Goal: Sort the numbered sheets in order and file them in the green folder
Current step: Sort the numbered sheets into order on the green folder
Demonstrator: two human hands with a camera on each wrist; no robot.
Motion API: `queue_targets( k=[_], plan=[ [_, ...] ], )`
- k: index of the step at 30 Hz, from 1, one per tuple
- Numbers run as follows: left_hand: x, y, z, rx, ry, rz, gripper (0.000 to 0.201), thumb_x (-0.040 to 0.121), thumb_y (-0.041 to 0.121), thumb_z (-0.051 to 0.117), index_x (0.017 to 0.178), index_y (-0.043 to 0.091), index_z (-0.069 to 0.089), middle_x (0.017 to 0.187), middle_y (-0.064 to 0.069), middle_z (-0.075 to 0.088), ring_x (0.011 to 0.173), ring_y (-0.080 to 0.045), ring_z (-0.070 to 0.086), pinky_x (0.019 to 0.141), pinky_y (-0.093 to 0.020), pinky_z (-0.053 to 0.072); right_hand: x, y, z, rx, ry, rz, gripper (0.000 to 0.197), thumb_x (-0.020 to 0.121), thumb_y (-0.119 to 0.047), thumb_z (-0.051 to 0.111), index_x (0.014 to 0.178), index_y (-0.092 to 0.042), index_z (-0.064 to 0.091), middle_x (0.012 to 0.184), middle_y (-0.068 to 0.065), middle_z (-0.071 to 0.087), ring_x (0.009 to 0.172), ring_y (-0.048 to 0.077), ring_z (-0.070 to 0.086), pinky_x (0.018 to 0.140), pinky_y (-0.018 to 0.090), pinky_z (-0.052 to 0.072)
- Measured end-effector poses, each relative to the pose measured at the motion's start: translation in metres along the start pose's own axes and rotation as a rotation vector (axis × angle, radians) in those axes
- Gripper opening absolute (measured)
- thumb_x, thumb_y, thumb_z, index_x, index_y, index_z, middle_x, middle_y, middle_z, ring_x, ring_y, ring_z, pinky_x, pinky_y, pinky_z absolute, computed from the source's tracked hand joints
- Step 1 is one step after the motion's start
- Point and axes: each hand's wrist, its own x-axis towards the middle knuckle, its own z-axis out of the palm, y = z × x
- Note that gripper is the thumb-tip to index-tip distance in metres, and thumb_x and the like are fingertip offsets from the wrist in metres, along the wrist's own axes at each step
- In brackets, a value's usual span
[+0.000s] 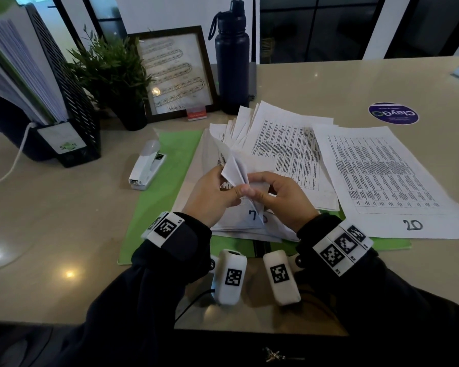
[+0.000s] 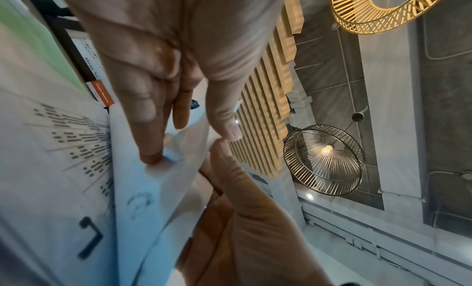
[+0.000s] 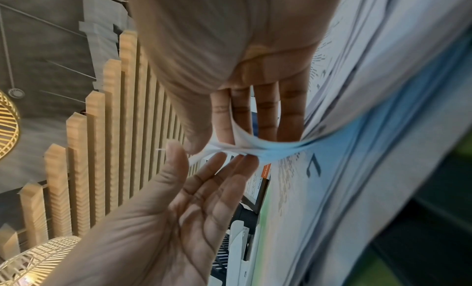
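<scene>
Together, both hands meet over the paper stack, pinching lifted sheet corners (image 1: 235, 169) between thumb and fingertips. The left hand (image 1: 212, 198) has its thumb on top of the raised corners and its fingers (image 2: 150, 129) underneath, pressed close together. The right hand (image 1: 281, 197) nips the same corners with thumb and forefinger; its other fingers (image 3: 265, 112) stand straight and slightly apart behind the paper.

Directly beneath the fingertips lies the sheet marked 7 (image 1: 239, 215), on top of a stack of numbered sheets (image 1: 249, 229). That stack rests in the open green folder (image 1: 170, 168), which spreads flat on the table (image 1: 64, 207) under and to the left of the fingers. Beyond the fingertips more sheets fan out (image 1: 284, 139). To the right of the right fingers lies the sheet marked 20 (image 1: 398, 186), overlapping the folder's edge.

Left of the left fingers a white stapler (image 1: 147, 165) sits on the folder's flap. Farther left, a black mesh file holder (image 1: 72, 102) holds upright bundles of paper.
</scene>
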Motion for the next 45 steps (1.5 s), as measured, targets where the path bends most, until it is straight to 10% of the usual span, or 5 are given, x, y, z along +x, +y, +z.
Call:
queue_targets(
  k=[17,22,27,36,45],
  plan=[
    [-0.003,-0.001,-0.04,0.268,0.088,-0.272,0.01,0.089,0.016,0.052,0.084,0.008,0.057,0.09,-0.009,0.064,0.084,-0.021,0.065,0.077,-0.037,0.053,0.004,-0.003,-0.025,-0.051,0.457,-0.055,0.038,0.088,-0.002,0.054,0.059,-0.026,0.047,0.033,-0.017,0.039,0.034,0.001,0.033,0.039,0.007,0.023],
    [-0.004,0.007,-0.043,0.33,0.142,-0.248,0.052,0.09,0.019,0.055,0.136,0.02,0.032,0.129,-0.006,0.047,0.093,-0.018,0.059,0.076,-0.033,0.051,0.004,-0.003,-0.015,-0.045,0.324,-0.081,0.041,0.09,-0.009,0.056,0.055,-0.024,0.04,0.041,-0.015,0.035,0.044,0.002,0.029,0.047,0.019,0.028],
    [-0.005,0.016,-0.031,0.519,0.044,-0.139,0.041,0.095,0.03,0.047,0.133,0.016,0.045,0.132,-0.001,0.05,0.114,-0.015,0.049,0.091,-0.029,0.034,0.002,-0.005,-0.006,0.005,0.171,-0.045,0.016,0.093,-0.026,0.055,0.086,-0.032,0.068,0.083,-0.001,0.068,0.078,0.018,0.061,0.068,0.04,0.052],
    [-0.007,0.01,-0.025,0.289,0.097,-0.187,0.049,0.096,0.038,0.042,0.14,0.02,0.029,0.124,0.0,0.054,0.087,-0.017,0.066,0.069,-0.016,0.048,-0.004,-0.008,-0.013,-0.145,0.203,-0.08,0.054,0.085,0.007,0.045,0.131,-0.018,0.052,0.131,-0.009,0.052,0.117,0.003,0.046,0.103,0.018,0.036],
    [-0.004,0.005,-0.037,0.474,0.122,-0.123,0.018,0.093,0.012,0.05,0.104,0.017,0.063,0.114,0.002,0.059,0.095,-0.017,0.062,0.077,-0.025,0.045,-0.001,-0.004,-0.014,-0.027,0.48,-0.139,0.059,0.082,0.001,0.06,0.129,-0.03,0.04,0.074,-0.004,0.044,0.065,0.003,0.043,0.066,0.005,0.039]
  ],
)
